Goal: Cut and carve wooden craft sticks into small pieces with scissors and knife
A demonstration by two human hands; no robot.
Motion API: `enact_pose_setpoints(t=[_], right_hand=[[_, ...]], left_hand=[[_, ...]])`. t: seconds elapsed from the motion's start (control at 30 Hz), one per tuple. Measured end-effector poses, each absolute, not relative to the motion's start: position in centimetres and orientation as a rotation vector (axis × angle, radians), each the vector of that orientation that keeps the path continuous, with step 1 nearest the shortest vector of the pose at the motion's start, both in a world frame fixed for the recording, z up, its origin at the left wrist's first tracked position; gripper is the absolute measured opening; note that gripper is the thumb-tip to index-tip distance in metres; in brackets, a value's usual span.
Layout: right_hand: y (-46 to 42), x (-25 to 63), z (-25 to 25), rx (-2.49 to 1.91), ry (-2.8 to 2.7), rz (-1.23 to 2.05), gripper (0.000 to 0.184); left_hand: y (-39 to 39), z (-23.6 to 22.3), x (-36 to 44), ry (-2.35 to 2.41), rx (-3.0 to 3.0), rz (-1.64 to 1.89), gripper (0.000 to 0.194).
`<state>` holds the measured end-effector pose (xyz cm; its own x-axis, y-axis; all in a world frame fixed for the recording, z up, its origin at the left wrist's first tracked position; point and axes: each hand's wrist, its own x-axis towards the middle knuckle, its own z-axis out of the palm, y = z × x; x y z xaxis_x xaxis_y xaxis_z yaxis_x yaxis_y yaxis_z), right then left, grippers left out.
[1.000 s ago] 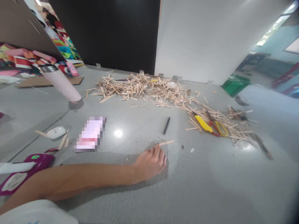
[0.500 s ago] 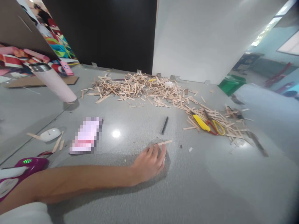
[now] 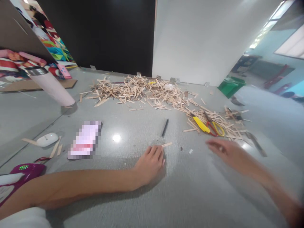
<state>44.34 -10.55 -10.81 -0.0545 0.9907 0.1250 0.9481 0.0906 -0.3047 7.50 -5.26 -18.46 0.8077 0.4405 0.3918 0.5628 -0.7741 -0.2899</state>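
My left hand lies palm down on the grey table, fingers stretched out, with the fingertips on the near end of a short wooden stick. My right hand hovers over the table to the right, blurred by motion, fingers extended toward the left and holding nothing that I can see. A black pen lies just beyond the stick. Yellow-handled scissors rest at the edge of a big heap of wooden sticks.
A pink tumbler stands at the left. Nearer me lie a white mouse, a blurred phone-like item and a magenta device. A green bin sits at the far right.
My right hand has come into view from the right and reaches left over the table. My left hand has stayed on the stick, sliding slightly toward me.
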Motion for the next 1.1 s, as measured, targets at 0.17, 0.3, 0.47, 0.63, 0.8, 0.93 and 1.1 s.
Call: enact_pose_setpoints(t=[0.17,0.3,0.47,0.63,0.8,0.93,1.1], right_hand=[[0.5,46.8,-13.6,-2.137,-2.017,-0.067,0.03],[2.0,46.8,-14.7,-2.152,-1.981,-0.102,0.032],[1.4,45.9,-12.5,-2.043,-1.835,-0.222,0.035],[-0.9,43.4,-7.4,-1.896,-1.686,-0.261,0.036],[-2.3,39.9,-5.8,-1.738,-1.684,0.204,0.041],[-1.9,37.4,-7.5,-1.695,-1.847,0.277,0.035],[-1.4,35.6,-10.1,-1.687,-1.879,0.499,0.039]], left_hand=[[-5.4,-18.9,7.5,-0.717,-2.55,-0.452,0.032],[-5.3,-19.1,7.3,-0.766,-2.49,-0.447,0.029],[-3.9,-18.8,7.1,-0.724,-2.561,-0.401,0.026],[-2.7,-18.9,7.1,-0.72,-2.56,-0.402,0.023],[-3.9,-18.8,7.2,-0.756,-2.531,-0.442,0.027],[-5.3,-18.7,7.5,-0.832,-2.612,-0.478,0.039],[-5.6,-18.8,7.6,-0.886,-2.682,-0.457,0.047]])
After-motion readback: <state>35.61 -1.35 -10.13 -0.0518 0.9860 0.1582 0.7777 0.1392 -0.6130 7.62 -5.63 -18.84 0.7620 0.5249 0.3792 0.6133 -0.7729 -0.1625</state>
